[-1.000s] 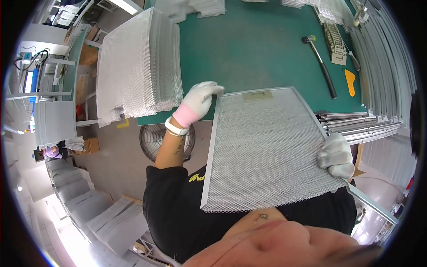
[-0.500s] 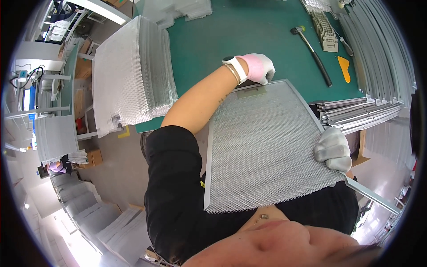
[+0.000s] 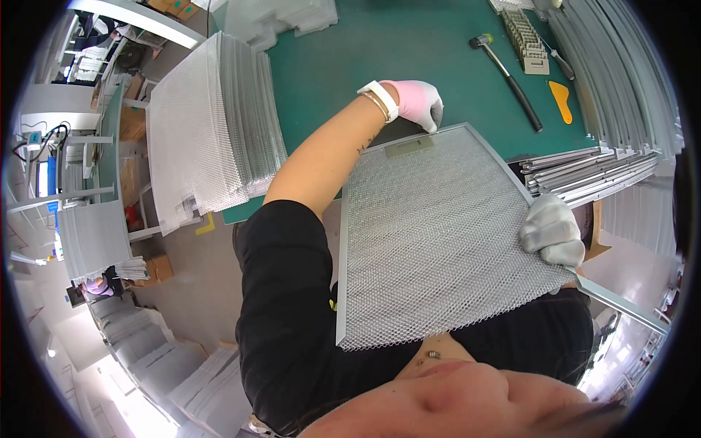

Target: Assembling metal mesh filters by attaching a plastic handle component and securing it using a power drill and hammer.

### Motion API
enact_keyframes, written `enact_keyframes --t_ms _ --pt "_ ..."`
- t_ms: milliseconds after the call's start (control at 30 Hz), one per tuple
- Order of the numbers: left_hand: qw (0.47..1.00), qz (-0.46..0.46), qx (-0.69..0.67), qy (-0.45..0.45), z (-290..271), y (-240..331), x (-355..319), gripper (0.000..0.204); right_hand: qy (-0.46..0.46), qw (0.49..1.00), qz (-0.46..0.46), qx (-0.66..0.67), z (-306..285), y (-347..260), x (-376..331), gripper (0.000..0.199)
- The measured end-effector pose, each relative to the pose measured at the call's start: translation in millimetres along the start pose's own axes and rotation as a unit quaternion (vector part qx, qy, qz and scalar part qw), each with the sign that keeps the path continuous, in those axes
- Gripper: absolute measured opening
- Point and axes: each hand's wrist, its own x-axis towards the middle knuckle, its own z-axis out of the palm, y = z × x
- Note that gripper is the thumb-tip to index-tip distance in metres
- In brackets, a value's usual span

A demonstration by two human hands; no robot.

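A silver metal mesh panel [image 3: 438, 241] lies tilted between the table and my chest. Metal strips frame its left, far and right sides, while the near edge is bare mesh. A small beige handle plate [image 3: 410, 147] sits at the far strip. My left hand [image 3: 421, 106], in a pink and white glove, is curled with its fingertips at that far strip, right of the plate. In a white glove, my right hand [image 3: 553, 230] is closed round the right side of the panel. From beneath it a metal side rail [image 3: 624, 306] sticks out beyond the mesh.
On the green table [image 3: 365, 58] stand mesh sheets [image 3: 212, 131] at the left. A mallet [image 3: 507, 84], a yellow scraper [image 3: 560, 102], a screwdriver [image 3: 562, 64] and a row of beige plates [image 3: 526, 42] lie right. Metal strips [image 3: 591, 175] are stacked at the right edge.
My left hand has shifted slightly left along the far strip, and its curled fingers show more. The handle plate is less covered. My right hand keeps its grip on the panel's side.
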Motion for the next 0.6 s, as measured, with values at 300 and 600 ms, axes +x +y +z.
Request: enact_keyframes --t_ms 300,600 --pt "0.998 -0.058 -0.003 0.016 -1 15 4 0.028 -0.016 0.999 0.043 -0.01 -14 -10 2 0.017" --pt "0.96 0.086 -0.167 0.207 -9 34 -122 0.035 0.006 0.994 0.103 -0.044 -13 7 17 0.038"
